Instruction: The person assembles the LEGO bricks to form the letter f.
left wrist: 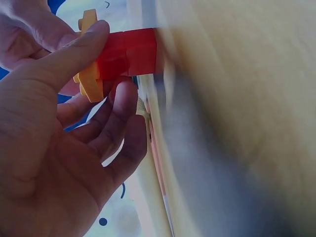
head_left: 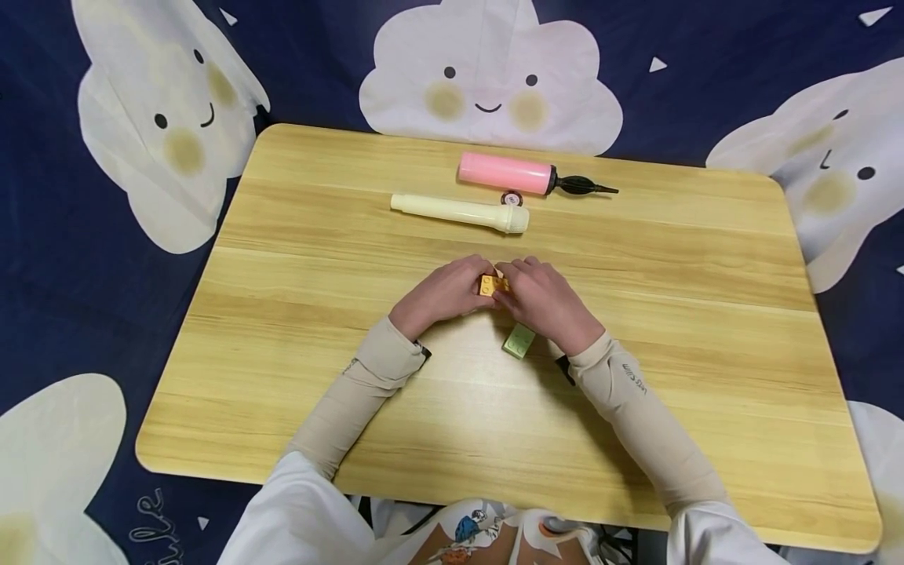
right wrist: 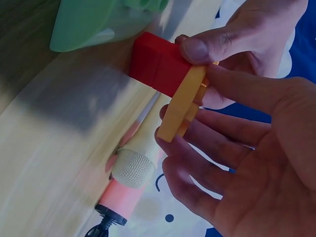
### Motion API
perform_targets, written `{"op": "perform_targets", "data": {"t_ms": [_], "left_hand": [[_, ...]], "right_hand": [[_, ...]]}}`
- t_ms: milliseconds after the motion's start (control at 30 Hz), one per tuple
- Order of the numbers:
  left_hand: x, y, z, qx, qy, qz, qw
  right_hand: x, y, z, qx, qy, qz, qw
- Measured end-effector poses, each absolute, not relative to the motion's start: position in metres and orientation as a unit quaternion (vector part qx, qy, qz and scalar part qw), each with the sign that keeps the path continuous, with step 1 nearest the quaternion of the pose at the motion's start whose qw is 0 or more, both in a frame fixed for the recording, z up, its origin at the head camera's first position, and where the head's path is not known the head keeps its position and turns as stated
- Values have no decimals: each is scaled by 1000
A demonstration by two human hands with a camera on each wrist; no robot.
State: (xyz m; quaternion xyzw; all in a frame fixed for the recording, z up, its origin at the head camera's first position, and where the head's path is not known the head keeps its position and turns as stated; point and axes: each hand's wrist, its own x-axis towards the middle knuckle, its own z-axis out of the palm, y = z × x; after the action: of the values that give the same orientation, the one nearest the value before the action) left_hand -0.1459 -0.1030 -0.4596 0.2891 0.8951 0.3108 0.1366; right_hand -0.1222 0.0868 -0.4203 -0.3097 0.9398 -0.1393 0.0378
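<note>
Near the middle of the table, both hands meet around a small stack of toy building blocks. An orange block (head_left: 487, 286), thin and studded, tops two red blocks (left wrist: 140, 52), which stand one under the other. My left hand (head_left: 448, 292) pinches the stack, its thumb lying across the joint of orange and red. Opposite it, my right hand (head_left: 547, 304) holds the orange block between thumb and fingers. Just below the right hand a light green block (head_left: 519, 340) rests on the table; its curved side shows in the right wrist view.
Beyond the hands a cream toy microphone (head_left: 459, 212) lies across the wooden table (head_left: 282, 314). Behind it are a pink hand pump (head_left: 504, 173) with a black nozzle and a small round dark-rimmed disc (head_left: 512, 199). A dark blue cloud-print cloth (head_left: 311, 63) surrounds the table.
</note>
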Motion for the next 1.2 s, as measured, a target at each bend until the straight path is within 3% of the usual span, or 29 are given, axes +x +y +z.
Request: {"op": "perform_targets", "data": {"t_ms": [200, 1067, 1200], "left_hand": [[-147, -103, -460, 293, 893, 315, 136], [-149, -93, -462, 277, 895, 319, 144], [-150, -93, -462, 278, 893, 322, 146]], "right_hand": [[-119, 96, -412, -284, 947, -137, 66], [-92, 183, -403, -240, 960, -139, 48], [-86, 191, -404, -235, 958, -142, 82]]}}
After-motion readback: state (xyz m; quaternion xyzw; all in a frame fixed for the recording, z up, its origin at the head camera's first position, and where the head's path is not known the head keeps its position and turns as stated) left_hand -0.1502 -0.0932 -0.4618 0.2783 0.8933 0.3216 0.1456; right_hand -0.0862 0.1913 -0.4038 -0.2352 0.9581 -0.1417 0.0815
